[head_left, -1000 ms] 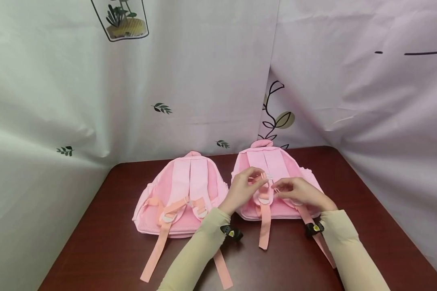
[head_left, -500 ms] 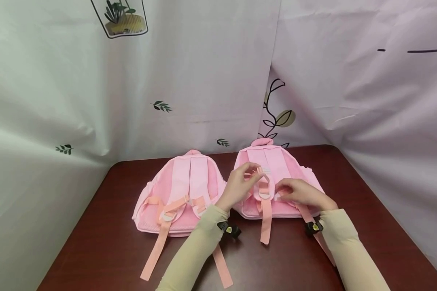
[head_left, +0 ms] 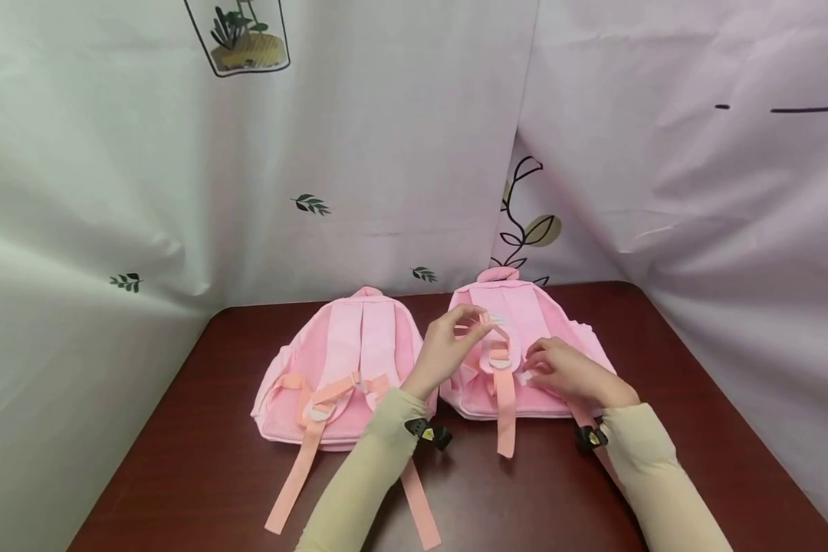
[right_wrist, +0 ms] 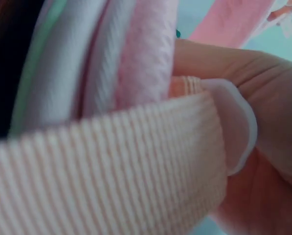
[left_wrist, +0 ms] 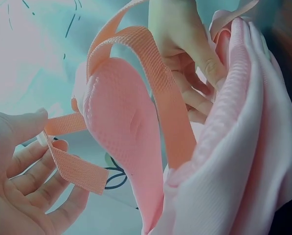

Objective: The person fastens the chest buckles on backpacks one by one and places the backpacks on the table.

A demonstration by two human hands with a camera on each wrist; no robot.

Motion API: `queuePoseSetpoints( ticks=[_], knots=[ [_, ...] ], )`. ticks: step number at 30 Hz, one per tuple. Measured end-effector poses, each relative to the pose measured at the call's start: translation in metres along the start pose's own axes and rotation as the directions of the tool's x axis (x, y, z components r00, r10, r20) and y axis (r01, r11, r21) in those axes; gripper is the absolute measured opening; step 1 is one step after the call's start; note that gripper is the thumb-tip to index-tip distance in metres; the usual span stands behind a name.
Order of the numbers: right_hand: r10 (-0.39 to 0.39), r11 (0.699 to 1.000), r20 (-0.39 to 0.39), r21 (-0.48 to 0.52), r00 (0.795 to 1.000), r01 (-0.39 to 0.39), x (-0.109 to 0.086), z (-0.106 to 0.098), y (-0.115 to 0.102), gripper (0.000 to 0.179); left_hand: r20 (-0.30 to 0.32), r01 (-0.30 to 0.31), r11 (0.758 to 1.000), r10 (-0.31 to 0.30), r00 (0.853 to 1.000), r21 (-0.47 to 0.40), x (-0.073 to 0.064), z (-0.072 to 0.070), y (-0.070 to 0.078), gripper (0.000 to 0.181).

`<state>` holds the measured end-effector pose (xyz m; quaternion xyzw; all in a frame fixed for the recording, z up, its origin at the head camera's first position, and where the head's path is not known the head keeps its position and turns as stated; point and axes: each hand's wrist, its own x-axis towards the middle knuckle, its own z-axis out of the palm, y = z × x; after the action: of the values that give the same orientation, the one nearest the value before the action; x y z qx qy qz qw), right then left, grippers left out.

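The right-hand pink backpack [head_left: 559, 316] lies with its straps facing up. My left hand [head_left: 444, 346] pinches an orange chest strap [left_wrist: 67, 123] near its white buckle [left_wrist: 42, 139]; the webbing's loose tail hangs past the fingers in the left wrist view. That strap runs from the bag's left shoulder strap [left_wrist: 121, 107], which is lifted. My right hand [head_left: 564, 369] holds the lower end of the other shoulder strap with curled fingers, a white plastic piece [head_left: 527, 377] at the fingertips. Close up in the right wrist view, orange webbing [right_wrist: 111, 166] passes a white plastic buckle [right_wrist: 241, 127] beside the hand.
A second pink backpack [head_left: 345, 345] lies to the left, its chest strap [head_left: 334, 389] across the shoulder straps. Long orange strap tails [head_left: 295, 479] trail over the dark red table [head_left: 179, 460]. A pale patterned cloth [head_left: 386, 138] hangs behind and at the sides.
My left hand has moved left and slightly away, drawing the chest strap with it. My right hand has shifted slightly; its fingers now close in more at the other shoulder strap.
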<state>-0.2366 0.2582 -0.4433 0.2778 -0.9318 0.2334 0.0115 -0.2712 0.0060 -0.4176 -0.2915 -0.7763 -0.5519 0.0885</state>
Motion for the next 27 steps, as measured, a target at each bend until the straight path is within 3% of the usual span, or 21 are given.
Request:
queuePoseSetpoints(
  ticks=[8, 21, 27],
  knots=[
    [0.089, 0.979, -0.062, 0.186, 0.994, -0.077, -0.016, -0.014, 0.008, 0.021, 0.01, 0.018, 1.0, -0.017, 1.0, -0.01, -0.002, 0.001, 0.0, 0.024],
    [0.14, 0.98, -0.235, 0.175, 0.962, -0.1, -0.017, -0.035, 0.0, 0.026, 0.059, 0.025, 0.999, -0.023, 0.998, -0.043, -0.003, 0.011, -0.001, 0.025],
    [0.109, 0.982, -0.285, 0.182, 0.952, -0.058, -0.013, -0.035, -0.005, 0.024, 0.082, 0.007, 0.999, -0.004, 0.997, -0.042, -0.005, 0.02, -0.001, 0.026]
  ],
)
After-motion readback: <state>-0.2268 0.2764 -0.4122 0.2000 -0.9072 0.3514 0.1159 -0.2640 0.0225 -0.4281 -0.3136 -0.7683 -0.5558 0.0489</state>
